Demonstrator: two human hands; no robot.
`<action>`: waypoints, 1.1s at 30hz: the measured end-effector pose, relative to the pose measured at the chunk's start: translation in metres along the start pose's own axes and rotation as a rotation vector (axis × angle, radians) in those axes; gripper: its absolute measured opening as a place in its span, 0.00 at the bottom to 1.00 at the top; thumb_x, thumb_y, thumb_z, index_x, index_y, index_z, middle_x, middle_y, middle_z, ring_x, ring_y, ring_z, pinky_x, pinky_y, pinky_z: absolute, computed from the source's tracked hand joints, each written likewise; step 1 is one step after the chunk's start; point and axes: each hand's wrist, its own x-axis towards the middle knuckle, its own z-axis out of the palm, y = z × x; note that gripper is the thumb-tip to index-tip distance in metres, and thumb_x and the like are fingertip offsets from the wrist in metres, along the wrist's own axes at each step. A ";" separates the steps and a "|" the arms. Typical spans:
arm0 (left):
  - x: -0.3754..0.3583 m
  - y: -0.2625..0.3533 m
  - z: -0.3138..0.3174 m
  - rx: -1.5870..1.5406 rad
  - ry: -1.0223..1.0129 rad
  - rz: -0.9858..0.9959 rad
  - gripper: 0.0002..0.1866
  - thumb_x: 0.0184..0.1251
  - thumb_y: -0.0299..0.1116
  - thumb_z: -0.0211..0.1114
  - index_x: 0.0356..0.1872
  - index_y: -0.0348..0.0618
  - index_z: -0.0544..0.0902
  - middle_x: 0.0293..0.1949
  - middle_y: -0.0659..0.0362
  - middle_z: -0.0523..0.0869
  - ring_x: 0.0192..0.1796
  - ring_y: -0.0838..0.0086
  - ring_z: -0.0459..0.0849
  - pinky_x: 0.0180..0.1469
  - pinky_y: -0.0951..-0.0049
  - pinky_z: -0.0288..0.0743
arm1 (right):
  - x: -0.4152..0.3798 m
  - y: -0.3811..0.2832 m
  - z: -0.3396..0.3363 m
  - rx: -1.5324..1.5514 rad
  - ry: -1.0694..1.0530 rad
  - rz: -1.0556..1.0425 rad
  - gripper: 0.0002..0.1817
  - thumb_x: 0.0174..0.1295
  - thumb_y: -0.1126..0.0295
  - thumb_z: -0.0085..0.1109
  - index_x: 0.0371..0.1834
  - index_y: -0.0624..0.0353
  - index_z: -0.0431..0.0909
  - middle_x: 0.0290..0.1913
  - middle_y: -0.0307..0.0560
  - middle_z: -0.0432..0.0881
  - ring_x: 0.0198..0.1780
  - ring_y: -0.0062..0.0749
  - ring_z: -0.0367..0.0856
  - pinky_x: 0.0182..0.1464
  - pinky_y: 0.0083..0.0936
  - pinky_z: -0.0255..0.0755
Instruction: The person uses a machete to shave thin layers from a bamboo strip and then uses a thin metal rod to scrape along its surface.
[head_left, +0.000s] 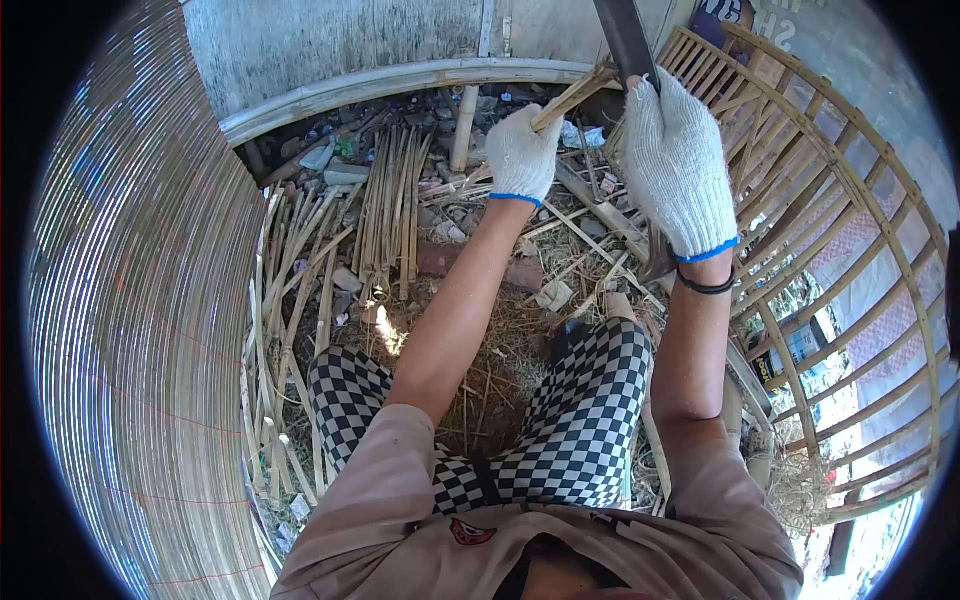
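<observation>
My left hand (522, 155), in a white knit glove with a blue cuff, is closed around a split piece of bamboo (576, 98). The bamboo slants up to the right, and its far end overlaps the dark blade in this view. My right hand (682, 165), gloved the same way, grips a machete (628, 40) whose broad blade points up and away. Most of the machete's handle is hidden in the glove. Both arms reach forward above my knees, with the right hand higher and nearer the slatted bamboo frame.
A bundle of bamboo strips (395, 205) lies ahead on the littered ground, with more loose strips (285, 290) at the left. A bamboo blind (140, 330) stands along the left side. The slatted bamboo frame (850, 170) curves along the right. A pale wall (340, 45) closes the front.
</observation>
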 end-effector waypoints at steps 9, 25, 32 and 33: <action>-0.001 -0.016 0.026 -0.008 0.002 -0.034 0.25 0.74 0.55 0.63 0.27 0.42 0.84 0.26 0.46 0.84 0.34 0.43 0.85 0.38 0.48 0.75 | 0.020 0.014 -0.001 0.029 -0.233 0.263 0.21 0.82 0.56 0.48 0.49 0.64 0.82 0.24 0.47 0.82 0.25 0.31 0.83 0.30 0.34 0.74; 0.024 0.026 0.022 0.058 0.161 0.003 0.23 0.74 0.54 0.63 0.31 0.43 0.85 0.27 0.45 0.86 0.36 0.43 0.86 0.39 0.47 0.77 | 0.041 -0.031 -0.043 0.144 -0.202 0.479 0.22 0.82 0.54 0.48 0.41 0.63 0.81 0.16 0.45 0.77 0.15 0.30 0.78 0.21 0.29 0.71; 0.011 -0.015 0.041 0.028 0.007 -0.019 0.24 0.73 0.55 0.64 0.31 0.43 0.85 0.30 0.45 0.86 0.39 0.42 0.85 0.40 0.50 0.76 | 0.024 0.023 -0.007 -0.062 -0.275 0.252 0.24 0.78 0.60 0.45 0.37 0.72 0.83 0.38 0.74 0.85 0.45 0.71 0.85 0.54 0.54 0.78; 0.009 -0.019 0.043 0.024 -0.032 -0.024 0.24 0.73 0.56 0.65 0.31 0.43 0.85 0.30 0.45 0.86 0.39 0.42 0.85 0.41 0.50 0.76 | 0.024 0.026 -0.010 -0.030 -0.282 0.289 0.24 0.79 0.58 0.46 0.38 0.70 0.83 0.33 0.65 0.83 0.38 0.57 0.83 0.46 0.47 0.76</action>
